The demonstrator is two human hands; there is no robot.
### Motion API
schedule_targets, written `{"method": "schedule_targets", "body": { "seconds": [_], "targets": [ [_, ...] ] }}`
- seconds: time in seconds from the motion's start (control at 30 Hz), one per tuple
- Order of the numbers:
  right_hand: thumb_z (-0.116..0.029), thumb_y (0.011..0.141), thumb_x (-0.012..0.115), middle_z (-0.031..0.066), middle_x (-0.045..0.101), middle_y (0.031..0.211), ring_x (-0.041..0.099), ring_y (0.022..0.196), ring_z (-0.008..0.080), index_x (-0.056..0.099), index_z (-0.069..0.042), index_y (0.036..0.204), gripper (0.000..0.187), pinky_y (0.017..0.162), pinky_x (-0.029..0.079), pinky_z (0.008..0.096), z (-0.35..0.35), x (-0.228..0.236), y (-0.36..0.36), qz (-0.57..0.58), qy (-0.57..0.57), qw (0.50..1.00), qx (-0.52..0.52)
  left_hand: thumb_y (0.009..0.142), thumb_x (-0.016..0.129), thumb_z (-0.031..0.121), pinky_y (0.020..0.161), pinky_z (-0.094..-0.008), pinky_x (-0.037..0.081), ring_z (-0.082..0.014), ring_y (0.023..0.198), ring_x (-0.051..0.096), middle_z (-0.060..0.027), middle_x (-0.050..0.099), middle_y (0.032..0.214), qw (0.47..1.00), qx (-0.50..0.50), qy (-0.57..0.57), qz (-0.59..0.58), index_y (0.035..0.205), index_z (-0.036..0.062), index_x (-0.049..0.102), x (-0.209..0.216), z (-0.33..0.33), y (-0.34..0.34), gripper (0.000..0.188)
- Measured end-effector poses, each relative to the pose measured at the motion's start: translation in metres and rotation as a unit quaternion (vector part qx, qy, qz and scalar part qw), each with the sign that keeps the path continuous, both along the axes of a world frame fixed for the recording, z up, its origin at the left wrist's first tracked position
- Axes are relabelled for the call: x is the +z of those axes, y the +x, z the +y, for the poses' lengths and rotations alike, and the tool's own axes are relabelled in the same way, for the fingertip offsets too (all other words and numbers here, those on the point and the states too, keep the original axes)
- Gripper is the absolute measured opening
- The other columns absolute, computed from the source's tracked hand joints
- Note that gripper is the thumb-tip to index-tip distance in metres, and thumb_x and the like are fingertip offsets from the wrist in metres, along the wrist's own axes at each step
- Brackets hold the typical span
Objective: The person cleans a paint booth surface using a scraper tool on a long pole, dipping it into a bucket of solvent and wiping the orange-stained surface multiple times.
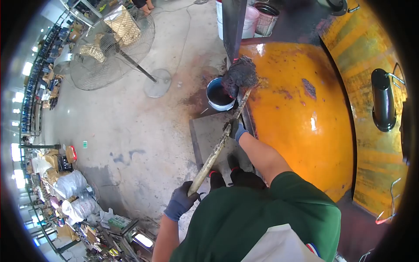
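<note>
I hold a long pale pole (210,161) slantwise in front of me. My left hand (180,201), in a grey-blue glove, is closed round its near end. Farther up, my right hand (235,129), gloved too, grips the dirt-caked part of the shaft. At the far end is a dark, wet-looking clump like a mop head (240,75). It hangs over the rim of a blue-and-white bucket (220,104) with dark liquid inside. To its right lies a shiny orange-yellow surface (301,131) with dark smears and a flat dark patch (309,88).
A dark upright post (234,26) rises beyond the mop head, with stained buckets (266,19) behind it. At the left stands a large floor fan (111,46). A yellow wall (371,174) carrying a black cylinder (384,100) borders the right. My feet are on a grey platform (209,131).
</note>
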State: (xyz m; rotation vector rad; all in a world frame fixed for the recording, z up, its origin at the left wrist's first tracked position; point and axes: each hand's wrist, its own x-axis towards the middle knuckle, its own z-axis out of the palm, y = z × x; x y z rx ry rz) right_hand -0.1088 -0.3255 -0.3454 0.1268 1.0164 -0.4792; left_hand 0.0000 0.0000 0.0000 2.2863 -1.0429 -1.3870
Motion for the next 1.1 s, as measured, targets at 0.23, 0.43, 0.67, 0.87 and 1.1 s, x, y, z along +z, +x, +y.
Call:
{"method": "schedule_targets", "body": {
  "seconds": [0.23,0.43,0.67,0.87,1.1],
  "targets": [
    [-0.010,0.075,0.059,0.0074,0.048,0.059,0.051,0.048,0.0237,0.047,-0.012,0.071,0.013,0.044,0.047,0.0383,-0.053,0.002,-0.026,-0.022,-0.054,0.998,0.037,0.076,0.060,0.015,0.075,-0.0468,0.051,-0.0418,0.085,0.064,-0.0261,0.063,0.092,0.997,0.073,-0.035,-0.016,0.123,0.0025,0.047,-0.006,-0.038,-0.074,0.051],
    [-0.015,0.077,0.061,0.0032,0.048,0.059,0.051,0.049,0.0195,0.047,-0.014,0.070,0.016,0.045,0.047,0.0344,-0.020,0.005,-0.020,-0.060,-0.020,0.997,0.036,0.076,0.061,0.015,0.083,-0.0448,0.051,-0.0389,0.098,0.062,-0.0237,0.062,0.109,0.990,0.062,-0.073,-0.103,0.127,0.0022,0.049,-0.024,0.011,-0.082,0.054],
    [-0.017,0.076,0.061,0.0029,0.049,0.059,0.051,0.049,0.0211,0.050,-0.015,0.069,0.014,0.046,0.047,0.0358,-0.017,0.022,-0.022,-0.045,-0.055,0.996,0.055,0.075,0.064,0.012,0.080,-0.0416,0.053,-0.0351,0.093,0.065,-0.0194,0.065,0.106,0.977,0.093,-0.141,-0.129,0.122,0.0049,0.057,-0.038,0.031,-0.083,0.048],
    [-0.020,0.075,0.062,0.0036,0.047,0.054,0.050,0.048,0.0233,0.046,-0.015,0.059,0.023,0.046,0.047,0.0372,0.010,0.039,-0.019,-0.069,-0.046,0.992,0.092,0.074,0.065,0.011,0.073,-0.0408,0.055,-0.0335,0.084,0.067,-0.0166,0.067,0.097,0.965,0.104,-0.174,-0.165,0.121,0.0085,0.058,-0.039,0.067,-0.078,0.047],
    [-0.020,0.074,0.062,0.0035,0.049,0.055,0.051,0.049,0.0235,0.048,-0.015,0.059,0.021,0.051,0.048,0.0370,0.039,0.041,-0.018,-0.116,-0.030,0.991,0.065,0.071,0.066,0.009,0.074,-0.0359,0.055,-0.0293,0.084,0.069,-0.0165,0.069,0.096,0.962,0.132,-0.154,-0.182,0.119,0.0068,0.062,-0.037,0.100,-0.074,0.048]
  ]
}}
